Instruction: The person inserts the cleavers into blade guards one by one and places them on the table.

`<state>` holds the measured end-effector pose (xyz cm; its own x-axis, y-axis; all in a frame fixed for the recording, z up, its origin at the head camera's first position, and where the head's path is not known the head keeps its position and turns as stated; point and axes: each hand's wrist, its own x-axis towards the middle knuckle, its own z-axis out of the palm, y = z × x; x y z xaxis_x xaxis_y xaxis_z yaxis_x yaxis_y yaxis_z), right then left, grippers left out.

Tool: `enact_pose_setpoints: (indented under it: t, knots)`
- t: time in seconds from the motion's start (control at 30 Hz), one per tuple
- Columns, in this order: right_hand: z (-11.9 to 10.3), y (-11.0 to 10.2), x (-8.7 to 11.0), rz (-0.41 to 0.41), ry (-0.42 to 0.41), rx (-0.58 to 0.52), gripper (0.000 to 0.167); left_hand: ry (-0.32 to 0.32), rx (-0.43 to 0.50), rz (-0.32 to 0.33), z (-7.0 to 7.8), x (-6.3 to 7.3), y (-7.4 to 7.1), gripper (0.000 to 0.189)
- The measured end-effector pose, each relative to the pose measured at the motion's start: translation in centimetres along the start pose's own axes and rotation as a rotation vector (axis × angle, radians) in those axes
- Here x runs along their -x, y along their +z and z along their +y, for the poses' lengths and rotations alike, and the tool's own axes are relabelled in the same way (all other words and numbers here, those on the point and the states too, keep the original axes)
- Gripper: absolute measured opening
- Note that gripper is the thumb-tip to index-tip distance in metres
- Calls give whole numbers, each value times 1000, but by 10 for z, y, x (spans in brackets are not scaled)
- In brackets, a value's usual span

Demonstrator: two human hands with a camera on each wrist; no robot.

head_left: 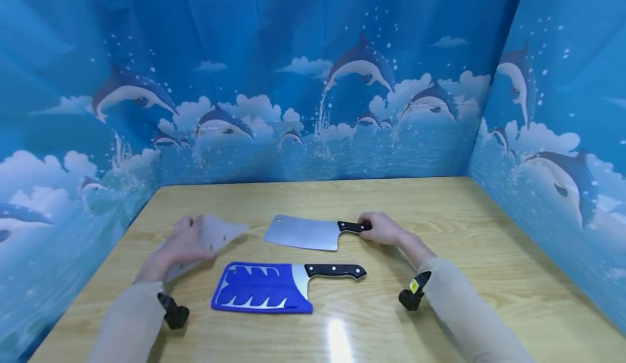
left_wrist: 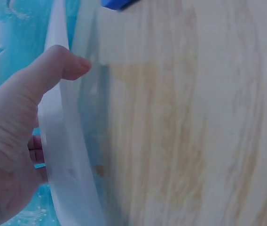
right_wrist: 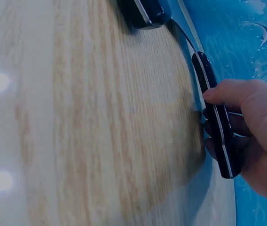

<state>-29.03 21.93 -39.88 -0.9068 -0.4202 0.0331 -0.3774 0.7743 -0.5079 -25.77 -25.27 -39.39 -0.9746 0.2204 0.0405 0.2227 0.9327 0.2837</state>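
My left hand (head_left: 187, 242) holds a translucent white plastic blade cover (head_left: 218, 233) with small holes, tilted above the table's left side. In the left wrist view the thumb lies over the cover (left_wrist: 65, 127) and the other fingers are partly hidden behind it. With my right hand (head_left: 383, 229) I grip the black handle of a bare cleaver (head_left: 303, 232), whose blade points left. The right wrist view shows thumb and fingers around that handle (right_wrist: 218, 122). Nearer me lies a second cleaver (head_left: 335, 270), its blade inside a blue sheath (head_left: 259, 289) with white markings.
Everything is on a wood-grain table (head_left: 391, 319). Blue dolphin-print sheeting (head_left: 293, 80) stands behind the table and along both sides. The sheathed cleaver lies between the two forearms.
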Motion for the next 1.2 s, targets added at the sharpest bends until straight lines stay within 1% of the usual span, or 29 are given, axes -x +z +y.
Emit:
enact_pose_setpoints:
  t: [0.07,0.17,0.3,0.37,0.53,0.57,0.7,0.8,0.93,1.1,1.2]
  knots:
    - [-1,-1,1,-6,2,4,26,17,-5,40,-1,4,-3,108]
    - [-2,-1,3,-24,-1,61,31,43,-29,80,2,9,-10,103]
    - [-2,-4,7,-41,4,139,28,101,-54,117,14,11,-18,99]
    - [-2,-7,11,-29,5,159,26,142,-65,133,21,11,-19,100]
    - [0,-16,25,53,-1,166,33,243,-97,159,36,13,-16,105]
    - [-1,-18,28,72,-12,168,35,257,-109,161,38,12,-14,106]
    - [-2,-27,39,128,-8,148,37,303,-147,163,50,12,-11,109]
    - [-3,-34,46,164,-7,145,35,347,-169,174,59,12,-10,110]
    - [-6,-40,55,208,-32,163,33,400,-199,187,71,13,-9,109]
    - [-10,-44,64,235,-53,148,33,415,-206,152,84,15,-6,110]
    - [-13,-43,68,250,-73,147,34,440,-216,157,90,16,-4,110]
